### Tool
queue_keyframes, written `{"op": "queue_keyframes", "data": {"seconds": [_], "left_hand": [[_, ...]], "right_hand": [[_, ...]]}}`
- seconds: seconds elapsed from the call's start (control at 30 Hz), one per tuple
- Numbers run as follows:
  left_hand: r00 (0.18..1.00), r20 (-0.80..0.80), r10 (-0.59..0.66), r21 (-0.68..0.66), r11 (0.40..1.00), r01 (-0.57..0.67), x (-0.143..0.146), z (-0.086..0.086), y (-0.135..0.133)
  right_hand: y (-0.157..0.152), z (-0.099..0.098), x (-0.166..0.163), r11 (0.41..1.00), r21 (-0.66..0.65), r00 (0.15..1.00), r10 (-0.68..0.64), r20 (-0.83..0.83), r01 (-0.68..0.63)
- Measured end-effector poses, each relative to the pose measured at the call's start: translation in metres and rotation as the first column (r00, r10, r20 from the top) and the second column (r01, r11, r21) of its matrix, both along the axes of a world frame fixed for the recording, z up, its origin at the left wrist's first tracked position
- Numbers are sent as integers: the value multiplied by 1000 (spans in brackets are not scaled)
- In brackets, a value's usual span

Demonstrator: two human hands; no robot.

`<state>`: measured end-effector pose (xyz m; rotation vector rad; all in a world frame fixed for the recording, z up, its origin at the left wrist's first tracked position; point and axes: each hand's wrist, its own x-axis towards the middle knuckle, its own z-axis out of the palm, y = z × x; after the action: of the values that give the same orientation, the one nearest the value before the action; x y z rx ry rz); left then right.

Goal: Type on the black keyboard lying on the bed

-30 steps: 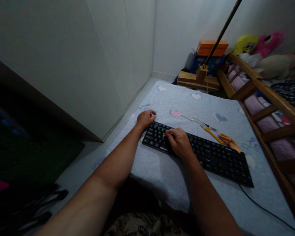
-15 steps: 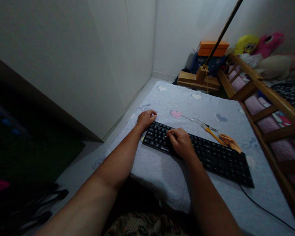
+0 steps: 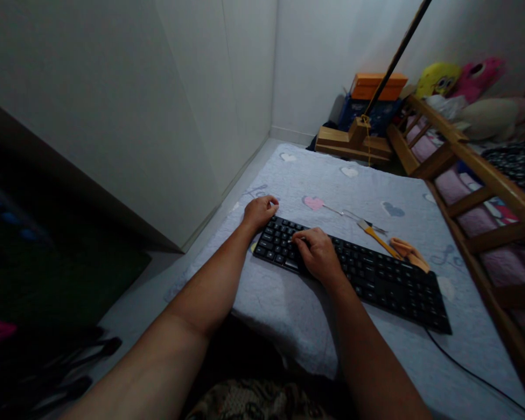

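A black keyboard (image 3: 389, 286) lies at a slant on the cloth-covered table. At its far left corner rests my left hand (image 3: 259, 212), fingers loosely curved, a gap between thumb and forefinger and nothing visible between them. Over the left half of the keys, my right hand (image 3: 318, 252) is closed in a pinch on a thin cotton swab (image 3: 291, 240). Only its small white tip shows, close to the keys; the rest is hidden by the fingers. Behind the keyboard lie a brush with a yellow handle (image 3: 378, 238), thin metal tweezers-like tools (image 3: 347, 214) and a folded orange-brown cloth (image 3: 409, 254).
The pale quilted cloth (image 3: 301, 175) with hearts covers the table. A white cabinet (image 3: 201, 116) stands on the left, a wooden bed rail (image 3: 476, 157) on the right. A wooden stand (image 3: 354, 140) with a pole is behind. The keyboard cable (image 3: 472, 373) runs to the front right.
My right hand has shifted slightly left over the keys with the cotton swab. My left hand and the keyboard have stayed almost in place.
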<state>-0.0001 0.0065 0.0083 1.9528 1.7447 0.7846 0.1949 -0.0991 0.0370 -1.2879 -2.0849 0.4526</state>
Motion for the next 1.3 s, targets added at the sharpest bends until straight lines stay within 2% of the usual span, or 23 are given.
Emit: {"op": "queue_keyframes", "data": {"seconds": [1.3], "left_hand": [[1000,-6,-2,0,1000,2,0,-1,1]], "right_hand": [[7,-5,-2,999,16,999,-40,1,40]]}}
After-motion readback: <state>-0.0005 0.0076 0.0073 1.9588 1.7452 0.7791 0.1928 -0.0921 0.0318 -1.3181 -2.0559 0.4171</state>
